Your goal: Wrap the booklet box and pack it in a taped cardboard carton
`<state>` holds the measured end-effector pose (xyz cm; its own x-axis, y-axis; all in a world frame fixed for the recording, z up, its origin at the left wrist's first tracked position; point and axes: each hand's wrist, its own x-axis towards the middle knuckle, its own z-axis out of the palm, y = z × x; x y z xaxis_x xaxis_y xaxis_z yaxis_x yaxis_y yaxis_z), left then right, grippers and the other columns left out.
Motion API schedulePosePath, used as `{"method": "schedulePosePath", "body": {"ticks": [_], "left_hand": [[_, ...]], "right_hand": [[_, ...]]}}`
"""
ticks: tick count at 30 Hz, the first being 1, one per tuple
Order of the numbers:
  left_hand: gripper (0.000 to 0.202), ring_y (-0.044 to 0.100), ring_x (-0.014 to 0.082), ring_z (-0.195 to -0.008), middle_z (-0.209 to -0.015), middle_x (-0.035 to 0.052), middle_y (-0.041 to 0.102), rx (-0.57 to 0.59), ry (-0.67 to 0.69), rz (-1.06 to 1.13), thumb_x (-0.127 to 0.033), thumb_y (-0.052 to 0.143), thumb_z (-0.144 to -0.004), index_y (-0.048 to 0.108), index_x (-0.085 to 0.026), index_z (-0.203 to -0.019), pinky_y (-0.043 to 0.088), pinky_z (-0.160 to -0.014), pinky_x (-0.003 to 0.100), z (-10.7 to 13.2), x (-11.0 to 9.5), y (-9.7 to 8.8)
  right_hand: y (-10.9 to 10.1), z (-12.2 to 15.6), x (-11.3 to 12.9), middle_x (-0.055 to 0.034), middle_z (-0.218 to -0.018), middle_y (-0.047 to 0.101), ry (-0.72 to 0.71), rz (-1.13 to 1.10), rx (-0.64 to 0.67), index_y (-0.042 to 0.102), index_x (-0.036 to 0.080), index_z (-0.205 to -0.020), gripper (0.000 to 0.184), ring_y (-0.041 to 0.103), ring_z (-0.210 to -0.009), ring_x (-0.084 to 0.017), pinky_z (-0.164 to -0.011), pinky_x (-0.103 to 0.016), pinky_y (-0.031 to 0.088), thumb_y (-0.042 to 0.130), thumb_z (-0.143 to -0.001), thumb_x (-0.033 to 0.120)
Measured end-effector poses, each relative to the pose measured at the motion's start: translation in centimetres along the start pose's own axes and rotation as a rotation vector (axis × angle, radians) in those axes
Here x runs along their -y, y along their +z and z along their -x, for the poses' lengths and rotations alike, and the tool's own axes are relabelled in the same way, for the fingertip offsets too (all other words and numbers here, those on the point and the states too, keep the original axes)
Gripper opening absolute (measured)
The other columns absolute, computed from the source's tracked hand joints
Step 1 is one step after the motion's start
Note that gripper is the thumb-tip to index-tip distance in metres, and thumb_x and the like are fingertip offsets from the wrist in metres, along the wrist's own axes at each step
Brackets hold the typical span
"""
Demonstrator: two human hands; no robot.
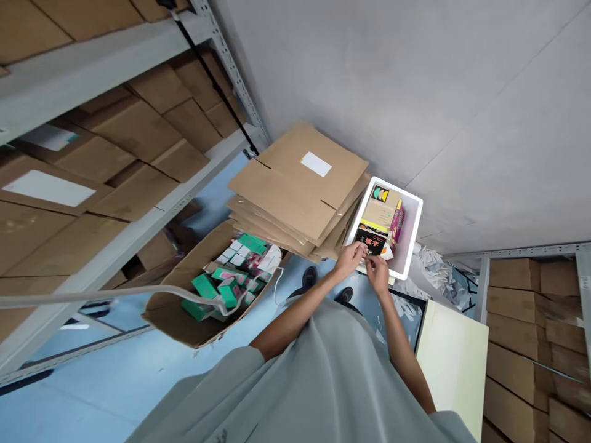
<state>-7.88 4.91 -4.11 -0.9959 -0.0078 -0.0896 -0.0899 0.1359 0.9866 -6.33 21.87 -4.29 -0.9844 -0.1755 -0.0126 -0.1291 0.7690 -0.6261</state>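
Left hand [351, 259] and right hand [378, 275] are brought close, fingers bent, apparently for fine work; whether anything is pinched cannot be told. By the fingertips, a black item [372, 241] is contained in a white bin [406, 274], likely to keep contents gathered. Flattened cartons [295, 191] are stacked alongside, above blue floor [115, 381], bordered by loaded shelves [92, 67] and grey wall [415, 92].

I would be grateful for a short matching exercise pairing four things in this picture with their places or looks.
1. White bin
2. Cardboard stack
3. Green boxes
4. Cover with red characters

A. Lying in an open brown carton
B. Black, next to the left hand and right hand
C. Bears a white label on top
D. Holds a purple box

Pairs: 1-D, 2-C, 3-A, 4-B.
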Motion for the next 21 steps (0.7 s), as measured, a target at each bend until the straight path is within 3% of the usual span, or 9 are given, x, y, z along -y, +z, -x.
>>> {"method": "schedulePosePath", "body": {"ticks": [5, 9, 13, 17, 21], "left_hand": [[0.054, 0.08, 0.0224, -0.084, -0.103, 0.0111, 0.083, 0.033, -0.129, 0.262, -0.066, 0.047, -0.108, 0.074, -0.02, -0.108, 0.068, -0.071, 0.034, 2.8, 1.3, -6.8], [0.06, 0.08, 0.0228, -0.086, -0.104, 0.0113, 0.083, 0.002, -0.151, 0.287, -0.076, 0.053, -0.102, 0.074, -0.021, -0.11, 0.067, -0.08, 0.037, 2.3, 2.0, -10.1], [0.052, 0.081, 0.0247, -0.091, -0.105, 0.0105, 0.085, 0.119, -0.115, 0.276, -0.072, 0.061, -0.099, 0.075, -0.023, -0.108, 0.065, -0.087, 0.038, 1.2, 1.1, -10.4], [0.041, 0.081, 0.0249, -0.095, -0.107, 0.0098, 0.085, 0.215, -0.049, 0.26, -0.062, 0.063, -0.1, 0.076, -0.024, -0.108, 0.064, -0.088, 0.037, 0.4, -0.1, -9.5], [0.032, 0.079, 0.0254, -0.101, -0.11, 0.0097, 0.083, 0.264, 0.033, 0.212, -0.049, 0.06, -0.104, 0.077, -0.023, -0.109, 0.063, -0.093, 0.038, -0.4, -1.2, -8.4]], "right_hand": [[-1.0, -1.0, 0.5, -0.0149, -0.103, 0.08, 0.119, -0.019, -0.037, 0.079, 0.017, -0.112, 0.041, 0.072, -0.087, -0.028, -0.083, -0.039, 0.057, 0.051, -0.105, 0.046], [-2.4, -4.2, 1.7, -0.0195, -0.125, 0.078, 0.131, 0.248, -0.115, 0.078, 0.015, -0.122, 0.036, 0.068, -0.117, -0.034, -0.106, -0.047, 0.055, 0.056, -0.104, 0.038], [-3.2, -7.6, 3.5, -0.0192, -0.15, 0.068, 0.143, 0.458, 0.007, 0.069, 0.014, -0.143, 0.042, 0.058, -0.138, -0.033, -0.121, -0.047, 0.045, 0.056, -0.104, 0.025], [-2.6, -9.2, 5.2, -0.0175, -0.152, 0.068, 0.247, 0.614, 0.162, 0.065, 0.013, -0.149, 0.046, 0.054, -0.141, -0.032, -0.122, -0.043, 0.043, 0.054, -0.105, 0.017], [-2.0, -9.1, 6.0, -0.0184, -0.15, 0.068, 0.308, 0.633, 0.171, 0.068, 0.012, -0.146, 0.044, 0.054, -0.141, -0.03, -0.123, -0.041, 0.041, 0.048, -0.106, 0.012]]}}
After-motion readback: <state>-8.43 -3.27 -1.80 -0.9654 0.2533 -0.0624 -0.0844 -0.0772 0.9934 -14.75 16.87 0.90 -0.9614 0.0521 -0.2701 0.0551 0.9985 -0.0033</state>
